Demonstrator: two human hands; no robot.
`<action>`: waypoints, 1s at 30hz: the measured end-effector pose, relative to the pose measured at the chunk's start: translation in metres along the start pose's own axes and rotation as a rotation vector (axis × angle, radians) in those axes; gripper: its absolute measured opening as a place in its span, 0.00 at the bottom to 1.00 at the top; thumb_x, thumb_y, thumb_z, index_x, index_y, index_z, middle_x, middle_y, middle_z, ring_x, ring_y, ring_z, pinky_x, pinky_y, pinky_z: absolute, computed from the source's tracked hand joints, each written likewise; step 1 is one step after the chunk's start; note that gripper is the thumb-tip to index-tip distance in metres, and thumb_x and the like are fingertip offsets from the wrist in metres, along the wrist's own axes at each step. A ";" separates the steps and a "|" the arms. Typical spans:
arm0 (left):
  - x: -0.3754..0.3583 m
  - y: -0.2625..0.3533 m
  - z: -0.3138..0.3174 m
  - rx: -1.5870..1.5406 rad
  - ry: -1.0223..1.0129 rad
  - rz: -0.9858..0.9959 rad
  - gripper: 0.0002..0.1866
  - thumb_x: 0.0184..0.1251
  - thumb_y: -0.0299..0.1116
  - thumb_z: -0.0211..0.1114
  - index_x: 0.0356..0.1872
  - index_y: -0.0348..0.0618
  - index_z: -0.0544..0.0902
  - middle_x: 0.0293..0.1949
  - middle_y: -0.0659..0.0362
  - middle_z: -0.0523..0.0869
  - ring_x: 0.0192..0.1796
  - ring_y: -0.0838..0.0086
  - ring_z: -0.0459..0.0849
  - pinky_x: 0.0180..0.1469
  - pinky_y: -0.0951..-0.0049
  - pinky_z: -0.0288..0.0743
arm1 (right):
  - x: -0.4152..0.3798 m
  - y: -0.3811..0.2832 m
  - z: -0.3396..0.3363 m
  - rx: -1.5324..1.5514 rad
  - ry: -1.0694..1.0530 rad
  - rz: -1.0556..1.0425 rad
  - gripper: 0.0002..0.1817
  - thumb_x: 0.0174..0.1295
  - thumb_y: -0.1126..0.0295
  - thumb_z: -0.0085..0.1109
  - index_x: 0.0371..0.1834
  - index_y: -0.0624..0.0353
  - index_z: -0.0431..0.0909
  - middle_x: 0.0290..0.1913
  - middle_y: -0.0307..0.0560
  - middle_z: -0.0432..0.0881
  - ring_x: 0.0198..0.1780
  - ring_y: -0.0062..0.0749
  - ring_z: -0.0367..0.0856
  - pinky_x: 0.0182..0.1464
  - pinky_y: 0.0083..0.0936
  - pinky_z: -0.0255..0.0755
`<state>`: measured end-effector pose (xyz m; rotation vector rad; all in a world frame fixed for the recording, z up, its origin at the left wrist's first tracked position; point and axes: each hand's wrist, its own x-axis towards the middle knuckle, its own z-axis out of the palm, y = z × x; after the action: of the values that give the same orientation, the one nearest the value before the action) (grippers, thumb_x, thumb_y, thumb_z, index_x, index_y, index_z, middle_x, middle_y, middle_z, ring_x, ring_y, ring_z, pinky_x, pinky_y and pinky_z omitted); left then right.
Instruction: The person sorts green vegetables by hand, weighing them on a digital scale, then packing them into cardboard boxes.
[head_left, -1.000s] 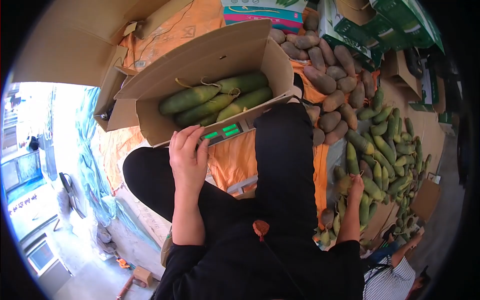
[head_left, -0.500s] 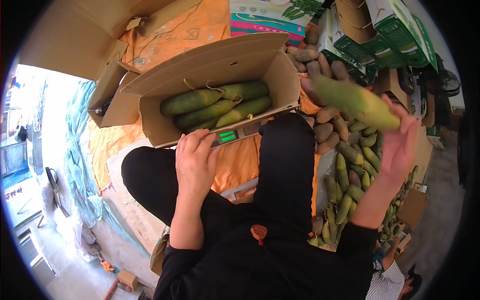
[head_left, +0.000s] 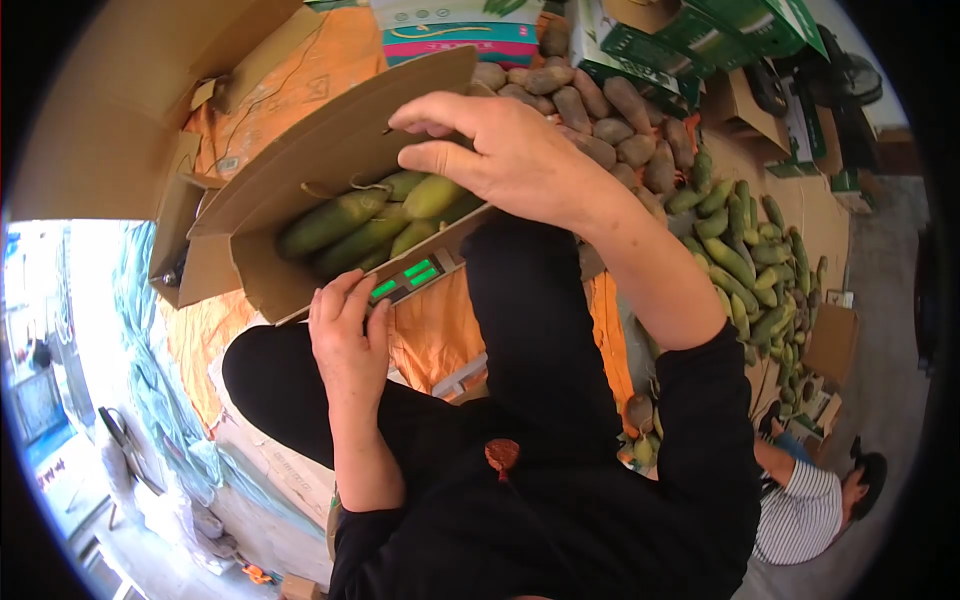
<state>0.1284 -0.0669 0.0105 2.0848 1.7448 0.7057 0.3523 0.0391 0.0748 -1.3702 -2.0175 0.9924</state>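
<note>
An open cardboard box (head_left: 275, 275) holds several long green radishes (head_left: 335, 222) with stringy ends. A scale with lit green digits (head_left: 418, 272) shows along its near edge. My left hand (head_left: 348, 325) rests at the box's near left edge, beside the display, fingers apart and holding nothing. Over the right end of the box reaches my right hand (head_left: 480, 150), its thumb and fingers spread and nothing between them. A paler green radish (head_left: 433, 196) lies on top of the others, just below that hand.
Reddish-brown root vegetables (head_left: 590, 120) and a heap of smaller green radishes (head_left: 745, 260) lie to the right. Green and white cartons (head_left: 690, 35) stand behind. A person in a striped shirt (head_left: 800, 515) is at the lower right.
My right hand has swung left from over the heap to over the box and let go of the radish it carried. The view has shifted to the right.
</note>
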 end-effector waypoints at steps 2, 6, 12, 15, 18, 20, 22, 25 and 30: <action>-0.001 0.002 -0.001 -0.040 -0.029 -0.057 0.14 0.54 0.25 0.65 0.44 0.37 0.82 0.46 0.53 0.80 0.50 0.56 0.77 0.61 0.57 0.67 | -0.005 0.025 0.002 0.300 0.177 -0.072 0.14 0.66 0.69 0.53 0.50 0.65 0.76 0.43 0.43 0.82 0.48 0.23 0.78 0.51 0.19 0.71; -0.003 0.001 0.004 0.008 -0.016 0.021 0.16 0.54 0.24 0.65 0.46 0.37 0.81 0.48 0.52 0.80 0.51 0.56 0.77 0.59 0.62 0.68 | -0.053 0.090 -0.001 0.430 0.417 0.090 0.12 0.66 0.70 0.54 0.48 0.64 0.77 0.43 0.41 0.82 0.47 0.22 0.79 0.49 0.20 0.72; -0.004 -0.002 0.010 0.005 -0.033 0.028 0.15 0.58 0.22 0.61 0.48 0.36 0.81 0.49 0.50 0.80 0.51 0.58 0.79 0.55 0.64 0.71 | -0.185 0.231 0.093 0.265 0.584 0.536 0.10 0.60 0.67 0.57 0.38 0.63 0.80 0.31 0.49 0.82 0.34 0.35 0.81 0.39 0.29 0.73; -0.003 0.001 0.012 0.032 -0.021 -0.017 0.15 0.60 0.24 0.61 0.49 0.39 0.81 0.47 0.52 0.81 0.50 0.60 0.80 0.52 0.66 0.73 | -0.253 0.261 0.146 0.421 0.458 0.816 0.11 0.58 0.66 0.57 0.37 0.61 0.81 0.31 0.52 0.83 0.33 0.41 0.82 0.38 0.31 0.74; -0.004 0.000 0.015 0.005 0.002 -0.047 0.14 0.62 0.25 0.61 0.50 0.40 0.81 0.46 0.52 0.82 0.49 0.61 0.81 0.51 0.67 0.74 | -0.313 0.295 0.187 0.483 0.429 1.019 0.10 0.56 0.65 0.57 0.35 0.60 0.82 0.31 0.52 0.84 0.35 0.43 0.83 0.41 0.31 0.75; -0.003 -0.003 0.015 0.036 -0.020 -0.050 0.14 0.64 0.26 0.60 0.51 0.40 0.81 0.47 0.53 0.81 0.49 0.64 0.80 0.50 0.69 0.74 | -0.346 0.316 0.203 0.429 0.438 1.166 0.08 0.56 0.69 0.57 0.35 0.61 0.81 0.30 0.51 0.83 0.35 0.37 0.82 0.40 0.29 0.75; -0.002 -0.004 0.016 0.067 -0.037 -0.037 0.14 0.66 0.27 0.58 0.52 0.41 0.80 0.48 0.55 0.81 0.50 0.68 0.80 0.49 0.72 0.73 | -0.370 0.326 0.198 0.136 0.442 1.199 0.07 0.57 0.72 0.57 0.37 0.61 0.81 0.31 0.50 0.83 0.35 0.33 0.83 0.39 0.30 0.76; -0.002 -0.006 0.021 0.021 -0.024 -0.091 0.15 0.62 0.25 0.61 0.50 0.41 0.81 0.45 0.53 0.82 0.48 0.62 0.81 0.51 0.66 0.74 | -0.401 0.347 0.183 -0.217 0.424 1.325 0.13 0.54 0.68 0.60 0.43 0.55 0.80 0.42 0.51 0.83 0.47 0.46 0.81 0.50 0.37 0.74; -0.001 -0.012 0.026 0.111 -0.010 -0.082 0.14 0.59 0.25 0.62 0.48 0.41 0.82 0.44 0.51 0.83 0.48 0.60 0.80 0.53 0.65 0.71 | -0.402 0.345 0.126 -0.539 0.157 1.399 0.22 0.57 0.72 0.51 0.58 0.49 0.68 0.60 0.44 0.70 0.61 0.44 0.68 0.57 0.43 0.70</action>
<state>0.1334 -0.0638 -0.0174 2.0695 1.8917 0.5867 0.6010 -0.2932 -0.2784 -3.1505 -0.9949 0.7096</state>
